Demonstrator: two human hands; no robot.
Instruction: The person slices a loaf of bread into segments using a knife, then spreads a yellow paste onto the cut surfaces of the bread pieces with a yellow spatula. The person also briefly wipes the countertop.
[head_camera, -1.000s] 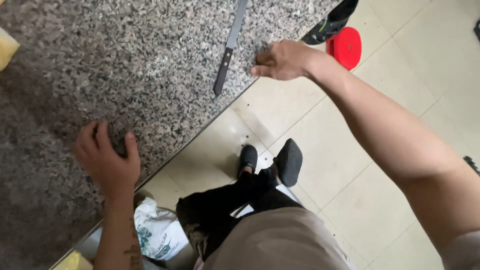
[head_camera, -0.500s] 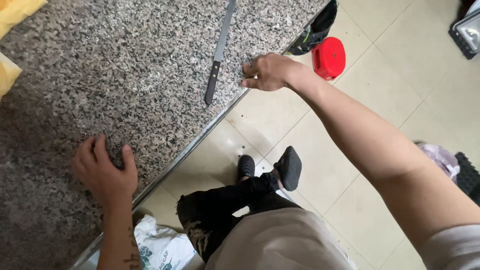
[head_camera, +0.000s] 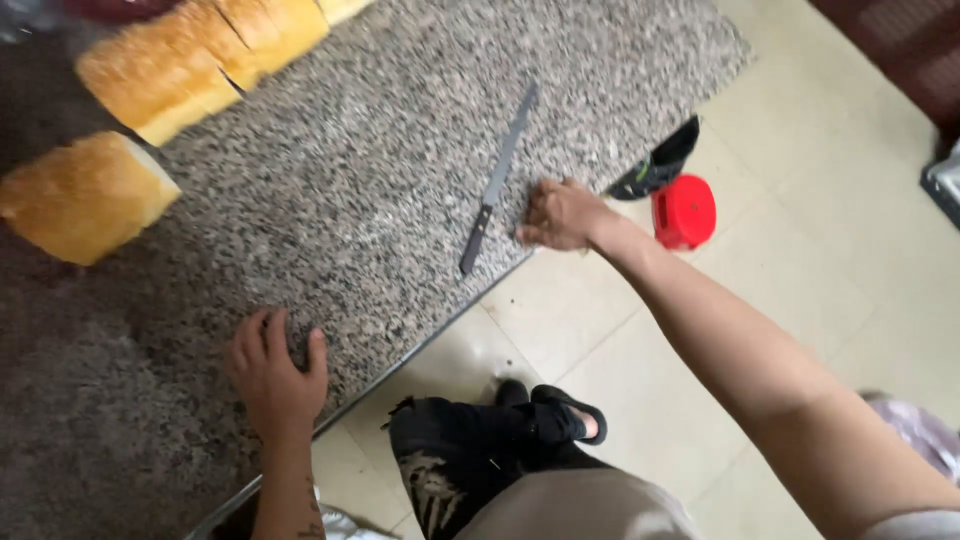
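- Where the speckled granite worktop (head_camera: 330, 190) met its front edge, we found the knife (head_camera: 497, 180) lying flat on the stone, held by neither of our hands.
- Its long axis ran on a slant: the dark handle pointed down toward the worktop's edge and toward us, while the grey blade tip pointed up and away, toward the far side of the stone.
- Our right hand (head_camera: 560, 213) sat at the edge just beside the handle end, on the knife's right. A narrow strip of stone showed between them, so we judged them close but apart.
- That hand's grip looked loosely curled, knuckles up, grasping nothing we could see; whether anything small sat under the fingers we could not tell.
- Our left hand (head_camera: 275, 372) lay well apart from the knife, down and to its left, fingers spread and pressed flat on the worktop near the edge, its grip released and empty.
- So the right hand was plainly the nearer one, with the handle lying to its left.
- Blocks of yellow bread (head_camera: 150, 90) lay at the far left of the worktop, well clear of the knife.
- A red stool (head_camera: 684, 211) stood on the tiled floor past the right hand.
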